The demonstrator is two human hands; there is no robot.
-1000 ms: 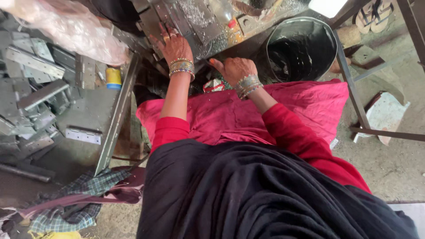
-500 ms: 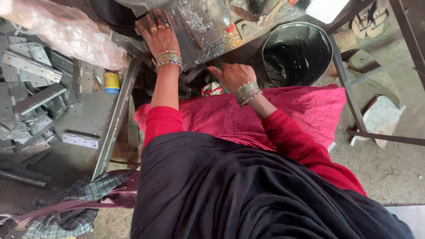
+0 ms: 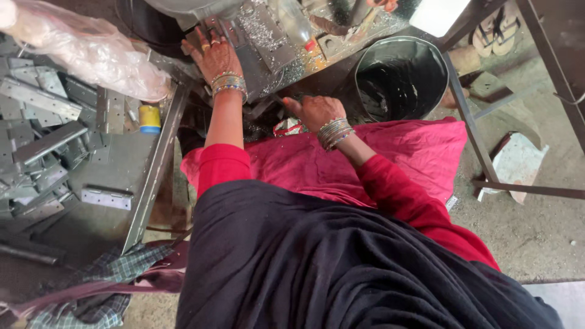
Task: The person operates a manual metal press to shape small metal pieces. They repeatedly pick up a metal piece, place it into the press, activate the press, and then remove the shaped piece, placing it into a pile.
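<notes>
Resting left hand (image 3: 213, 56) flat on metal bench (image 3: 268, 45) | right hand (image 3: 314, 111) curled below edge

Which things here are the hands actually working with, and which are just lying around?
In use:
left hand resting on the metal work plate
right hand at the plate's lower edge

Lying about:
stacked metal brackets
black bucket
plastic bag
yellow tape roll
checked cloth
sandals

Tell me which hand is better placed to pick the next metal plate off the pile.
Left, probably. The left hand lies beside the metal plates; the right hand is tucked low, farther from them.
</notes>
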